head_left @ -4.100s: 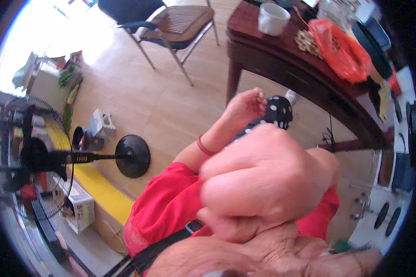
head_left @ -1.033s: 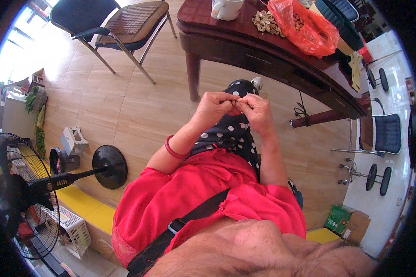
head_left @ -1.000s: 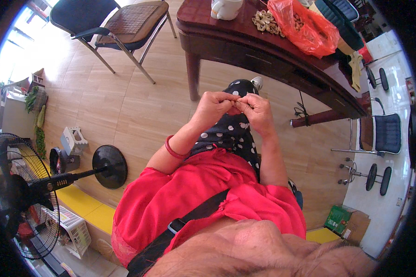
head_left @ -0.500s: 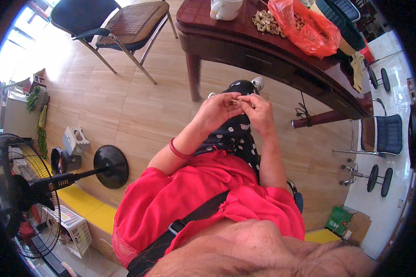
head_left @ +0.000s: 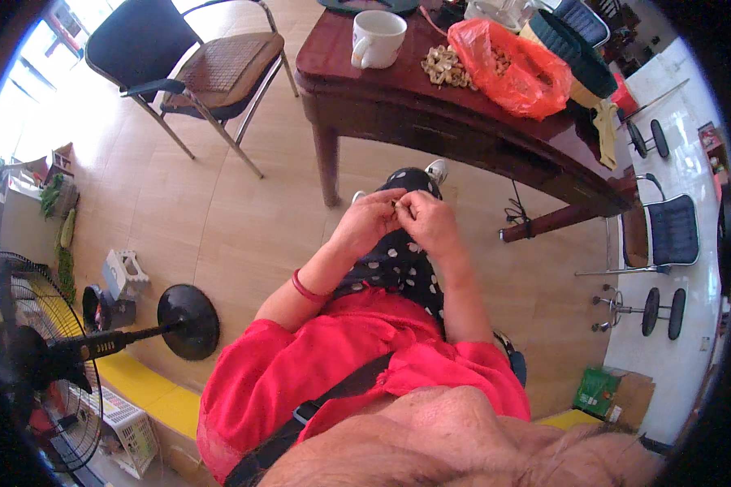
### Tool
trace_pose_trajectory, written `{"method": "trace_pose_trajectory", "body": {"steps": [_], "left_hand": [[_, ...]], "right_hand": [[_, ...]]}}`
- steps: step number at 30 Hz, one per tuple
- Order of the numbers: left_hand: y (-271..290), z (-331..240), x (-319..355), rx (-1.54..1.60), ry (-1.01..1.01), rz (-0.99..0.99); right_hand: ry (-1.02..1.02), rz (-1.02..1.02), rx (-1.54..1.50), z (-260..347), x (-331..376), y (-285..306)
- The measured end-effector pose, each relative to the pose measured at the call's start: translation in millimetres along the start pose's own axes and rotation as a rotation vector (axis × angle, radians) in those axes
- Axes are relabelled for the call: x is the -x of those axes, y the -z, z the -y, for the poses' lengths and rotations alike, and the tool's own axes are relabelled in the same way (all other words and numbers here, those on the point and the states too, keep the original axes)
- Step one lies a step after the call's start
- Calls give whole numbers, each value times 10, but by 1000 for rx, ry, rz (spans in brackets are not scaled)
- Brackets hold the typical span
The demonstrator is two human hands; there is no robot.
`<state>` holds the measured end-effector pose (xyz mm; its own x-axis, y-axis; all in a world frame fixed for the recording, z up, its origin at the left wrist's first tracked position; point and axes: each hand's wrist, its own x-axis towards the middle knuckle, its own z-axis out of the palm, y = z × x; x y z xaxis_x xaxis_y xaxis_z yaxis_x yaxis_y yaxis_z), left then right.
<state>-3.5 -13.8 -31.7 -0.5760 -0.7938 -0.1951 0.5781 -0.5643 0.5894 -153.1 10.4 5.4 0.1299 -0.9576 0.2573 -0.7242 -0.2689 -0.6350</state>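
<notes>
My left hand [head_left: 369,222] and my right hand [head_left: 429,221] meet fingertip to fingertip above my lap, over black trousers with white dots. Both pinch one small tan piece [head_left: 397,205], mostly hidden by the fingers; it looks like a peanut. A red band circles my left wrist. Ahead on the dark red wooden table [head_left: 398,105] lies a pile of peanut shells [head_left: 447,66], next to a red plastic bag [head_left: 512,69] with nuts showing inside.
A white mug [head_left: 375,37] stands on the table's left end. A metal-framed chair [head_left: 195,73] is at the far left. A standing fan with a round black base [head_left: 188,321] is at my left. Stools and another chair [head_left: 666,235] are at the right.
Four seconds ago my right arm filled the view, raised close to the camera. It has since come down, and both hands stay together over my lap with only small finger movements.
</notes>
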Motion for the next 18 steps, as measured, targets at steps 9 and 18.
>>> {"method": "trace_pose_trajectory", "body": {"steps": [9,18], "left_hand": [[126,-38,-79,222,30,-74],[201,-218,-46,309,32,-93]], "right_hand": [[-51,-269,-124,17,-450,129],[-118,-550,268,-511,-1571,833]]}}
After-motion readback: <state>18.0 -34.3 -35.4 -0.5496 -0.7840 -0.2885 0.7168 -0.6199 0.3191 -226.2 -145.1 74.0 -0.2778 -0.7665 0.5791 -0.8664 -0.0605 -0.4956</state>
